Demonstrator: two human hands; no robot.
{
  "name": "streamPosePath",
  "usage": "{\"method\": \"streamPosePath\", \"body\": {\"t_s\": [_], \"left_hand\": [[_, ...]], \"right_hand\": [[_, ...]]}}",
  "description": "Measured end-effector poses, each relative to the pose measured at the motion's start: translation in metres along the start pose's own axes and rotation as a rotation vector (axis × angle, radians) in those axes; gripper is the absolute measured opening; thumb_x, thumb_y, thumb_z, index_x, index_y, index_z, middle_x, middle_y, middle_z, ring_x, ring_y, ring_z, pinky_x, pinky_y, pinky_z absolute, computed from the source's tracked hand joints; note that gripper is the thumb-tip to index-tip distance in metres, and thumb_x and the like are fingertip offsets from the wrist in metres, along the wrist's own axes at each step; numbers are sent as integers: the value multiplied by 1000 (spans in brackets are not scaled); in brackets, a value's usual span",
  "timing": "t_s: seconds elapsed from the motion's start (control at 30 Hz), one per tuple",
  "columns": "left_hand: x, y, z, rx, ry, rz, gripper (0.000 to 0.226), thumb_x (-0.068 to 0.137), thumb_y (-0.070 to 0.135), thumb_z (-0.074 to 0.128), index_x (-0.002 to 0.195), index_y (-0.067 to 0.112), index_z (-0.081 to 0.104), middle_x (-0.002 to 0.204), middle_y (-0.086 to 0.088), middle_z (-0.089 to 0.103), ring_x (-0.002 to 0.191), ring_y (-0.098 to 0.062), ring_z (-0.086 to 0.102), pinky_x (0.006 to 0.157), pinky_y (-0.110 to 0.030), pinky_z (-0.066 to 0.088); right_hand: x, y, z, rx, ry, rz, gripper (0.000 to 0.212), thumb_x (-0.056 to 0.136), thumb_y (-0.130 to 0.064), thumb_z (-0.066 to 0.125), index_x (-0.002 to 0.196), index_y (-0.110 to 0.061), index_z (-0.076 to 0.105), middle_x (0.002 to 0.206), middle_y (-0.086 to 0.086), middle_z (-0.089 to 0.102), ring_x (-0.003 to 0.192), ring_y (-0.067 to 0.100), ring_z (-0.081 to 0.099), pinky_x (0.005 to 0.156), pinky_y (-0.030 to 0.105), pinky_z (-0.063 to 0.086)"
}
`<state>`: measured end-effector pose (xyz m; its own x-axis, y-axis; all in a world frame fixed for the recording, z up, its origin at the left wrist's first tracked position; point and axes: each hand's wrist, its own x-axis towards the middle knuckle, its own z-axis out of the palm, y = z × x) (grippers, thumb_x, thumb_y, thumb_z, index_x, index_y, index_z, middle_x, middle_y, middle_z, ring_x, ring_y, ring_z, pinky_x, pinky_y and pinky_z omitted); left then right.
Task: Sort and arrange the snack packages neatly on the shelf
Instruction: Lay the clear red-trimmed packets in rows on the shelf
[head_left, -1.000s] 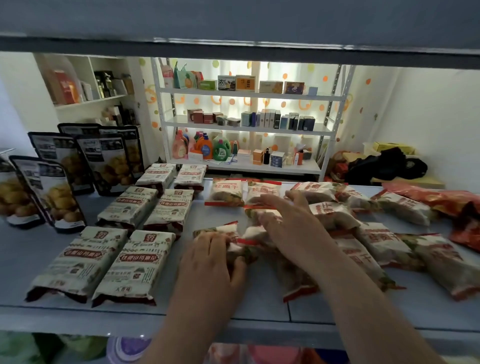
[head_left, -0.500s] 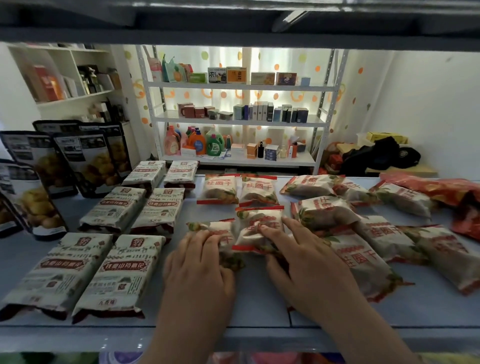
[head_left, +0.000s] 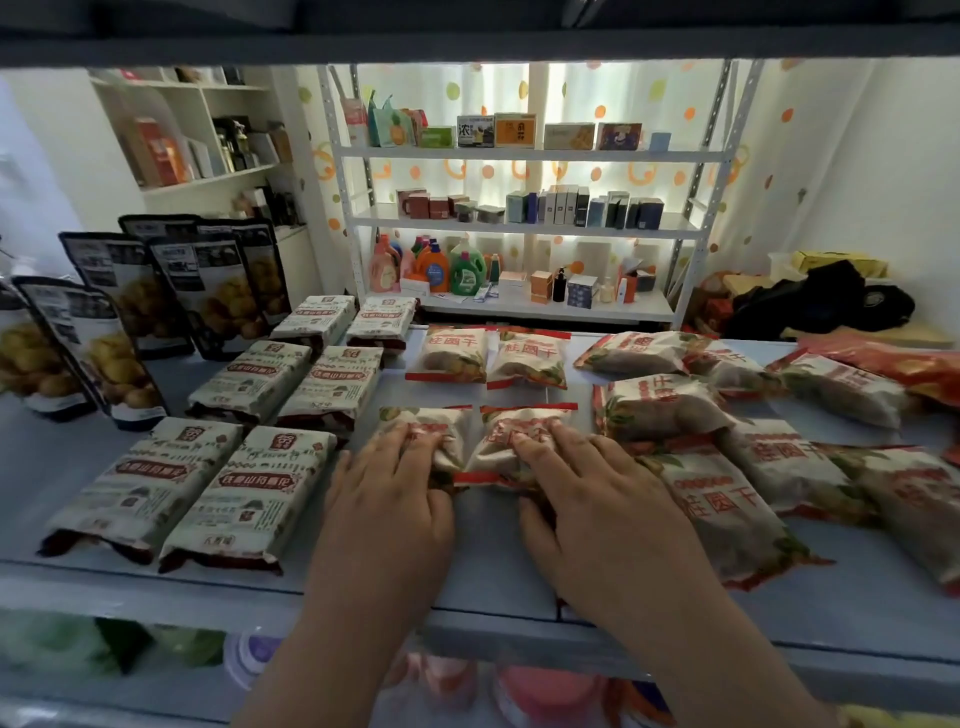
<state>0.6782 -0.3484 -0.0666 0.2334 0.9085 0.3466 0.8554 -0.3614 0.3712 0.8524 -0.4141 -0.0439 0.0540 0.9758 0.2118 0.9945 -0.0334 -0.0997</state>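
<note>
Under left hand (head_left: 390, 499), right hand (head_left: 597, 506), packets (head_left: 491, 454) lengthwise front-to-back

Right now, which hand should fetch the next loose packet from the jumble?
Right, probably. The right hand lies next to the jumbled packets, while the left hand sits farther off, beside the tidy paper-wrapped packs.

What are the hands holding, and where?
Nothing is really gripped. The left hand presses flat on top of the left packet, the right hand on the right packet.
</note>
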Motion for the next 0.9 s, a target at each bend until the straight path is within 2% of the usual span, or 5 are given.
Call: {"method": "streamPosePath", "body": {"t_s": [0.13, 0.47, 0.7, 0.8, 0.9], "left_hand": [[-2, 3, -2, 4, 35, 5, 56, 90, 38, 26, 144, 30, 37, 156, 4, 32, 146, -16, 14, 120, -46, 0], [0, 4, -3, 34, 16, 43, 53, 89, 27, 40, 142, 29, 40, 154, 10, 33, 146, -13, 15, 116, -53, -12], [-4, 2, -4, 88, 13, 188, 70, 79, 35, 27, 149, 24, 27, 152, 1, 35, 146, -26, 14, 113, -50, -20], [-4, 2, -3, 91, -2, 239, 72, 80, 37, 27, 150, 22, 24, 152, -1, 36, 145, -24, 17, 116, -47, -15], [3, 0, 1, 95, -63, 219, 71, 86, 40, 33, 151, 18, 16, 157, -4, 25, 146, -24, 10, 118, -50, -10]], "right_hand": [[0, 3, 5, 35, -36, -26, 63, 95, -50, 27, 151, -44, -1, 163, 0, 21, 146, 30, 23, 117, 45, 23], [2, -1, 0, 55, -63, -31, 48, 95, -40, 41, 139, -37, 21, 163, -2, 20, 146, 33, 23, 117, 48, 23], [8, -10, -5, 11, -128, 56, 56, 96, -35, 43, 143, -41, 13, 165, -6, 12, 148, 35, 15, 117, 50, 18], [7, -13, -8, -24, -152, 92, 74, 97, -22, 43, 146, -49, -6, 165, -8, 7, 149, 34, 10, 118, 51, 14], [4, -16, -8, -54, -147, 95, 75, 95, -20, 43, 149, -49, -1, 165, -6, 11, 150, 30, 12, 119, 50, 15]]}}
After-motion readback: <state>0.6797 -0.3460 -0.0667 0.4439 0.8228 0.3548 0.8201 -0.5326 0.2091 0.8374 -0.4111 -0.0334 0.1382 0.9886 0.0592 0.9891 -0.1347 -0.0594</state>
